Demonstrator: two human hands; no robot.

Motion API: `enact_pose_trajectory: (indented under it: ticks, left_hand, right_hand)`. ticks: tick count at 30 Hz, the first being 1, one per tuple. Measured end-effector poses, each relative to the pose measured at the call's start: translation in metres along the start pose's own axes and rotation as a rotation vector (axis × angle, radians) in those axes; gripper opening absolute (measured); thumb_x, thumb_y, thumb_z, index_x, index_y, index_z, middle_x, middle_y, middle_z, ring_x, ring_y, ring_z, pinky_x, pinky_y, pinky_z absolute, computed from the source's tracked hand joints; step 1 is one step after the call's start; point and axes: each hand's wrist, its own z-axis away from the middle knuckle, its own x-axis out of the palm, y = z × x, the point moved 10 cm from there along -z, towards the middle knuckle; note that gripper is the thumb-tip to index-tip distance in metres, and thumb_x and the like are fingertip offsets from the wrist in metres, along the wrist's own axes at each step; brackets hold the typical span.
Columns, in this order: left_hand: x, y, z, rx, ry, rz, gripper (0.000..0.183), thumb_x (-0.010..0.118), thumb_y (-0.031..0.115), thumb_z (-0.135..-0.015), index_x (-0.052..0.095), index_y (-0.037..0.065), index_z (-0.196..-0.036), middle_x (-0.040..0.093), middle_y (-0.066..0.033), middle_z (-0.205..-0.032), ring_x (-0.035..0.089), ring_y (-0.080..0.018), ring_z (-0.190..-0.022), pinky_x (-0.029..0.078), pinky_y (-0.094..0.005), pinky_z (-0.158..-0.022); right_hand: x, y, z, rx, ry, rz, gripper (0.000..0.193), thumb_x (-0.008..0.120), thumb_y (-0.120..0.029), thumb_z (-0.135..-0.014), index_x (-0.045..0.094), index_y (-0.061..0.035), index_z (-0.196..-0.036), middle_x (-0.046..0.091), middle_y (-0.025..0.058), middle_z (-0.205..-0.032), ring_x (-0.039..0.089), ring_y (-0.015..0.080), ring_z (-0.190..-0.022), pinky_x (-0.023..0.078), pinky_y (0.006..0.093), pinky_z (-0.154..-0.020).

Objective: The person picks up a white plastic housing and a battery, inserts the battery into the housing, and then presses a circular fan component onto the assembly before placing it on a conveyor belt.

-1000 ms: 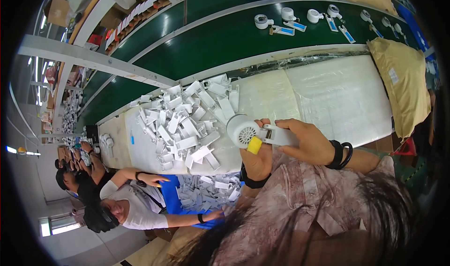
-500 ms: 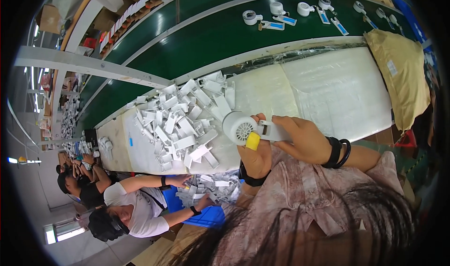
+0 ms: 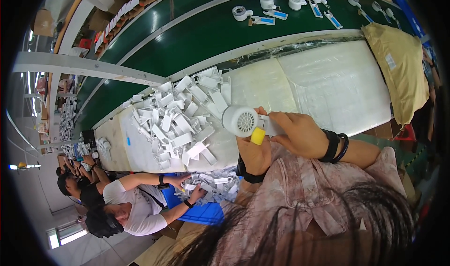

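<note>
Both hands close together over the near edge of the padded table (image 3: 337,83), each clamped on a part of one assembly. Round white unit (image 3: 238,120) with grille held from below by the left hand (image 3: 253,156); yellow cover (image 3: 257,135) seen on left thumb. White handle (image 3: 267,124) pinched by the right hand (image 3: 302,132), mostly hidden by fingers. Unit and handle met end to end, unit to the left; whether the joint is fully seated cannot be told.

Progress, judged from layout: one unit in hand, joined or nearly so. Much left loose: white part pile (image 3: 178,120) on the table, left of the hands, touched by neither; more pale parts in the blue bin (image 3: 206,213), near left, being handled by a co-worker (image 3: 136,205). On the green belt (image 3: 197,41), far side, round white units (image 3: 241,14) are laid out toward the right with blue-striped pieces (image 3: 262,20) beside them; whether those are finished cannot be told. Tan bag (image 3: 398,69) placed at far right.
</note>
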Motion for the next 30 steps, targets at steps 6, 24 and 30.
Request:
enact_pose_trajectory:
  ticks: [6,24,30]
  left_hand:
    - [0.020,0.011,-0.001,0.079,-0.074,-0.246,0.058,0.055,-0.004,-0.089,0.033,0.001,-0.143,0.043,-0.0176,-0.144,0.044,-0.0292,-0.131,0.035,-0.0431,-0.110]
    - [0.006,-0.001,-0.024,0.010,-0.017,-0.217,0.058,0.049,-0.001,-0.095,0.026,0.009,-0.148,0.042,-0.0177,-0.143,0.039,-0.0326,-0.136,0.035,-0.0447,-0.109]
    - [0.004,-0.007,-0.029,-0.061,0.018,-0.067,0.055,0.051,-0.001,-0.095,0.028,0.008,-0.144,0.048,-0.0151,-0.136,0.046,-0.0289,-0.130,0.041,-0.0397,-0.102]
  right_hand:
    - [0.005,0.015,-0.002,0.039,-0.059,-0.049,0.051,0.075,-0.018,-0.077,0.047,-0.0002,-0.117,0.063,0.0220,-0.090,0.064,0.0401,-0.079,0.051,0.0447,-0.065]
    - [0.073,0.084,0.029,0.684,-0.485,-1.251,0.037,0.061,-0.021,-0.095,0.051,0.0050,-0.119,0.068,0.0162,-0.094,0.071,0.0236,-0.076,0.060,0.0293,-0.061]
    - [0.075,0.089,0.025,0.707,-0.426,-1.343,0.037,0.057,-0.029,-0.097,0.055,0.0039,-0.114,0.068,0.0156,-0.089,0.071,0.0231,-0.071,0.060,0.0286,-0.059]
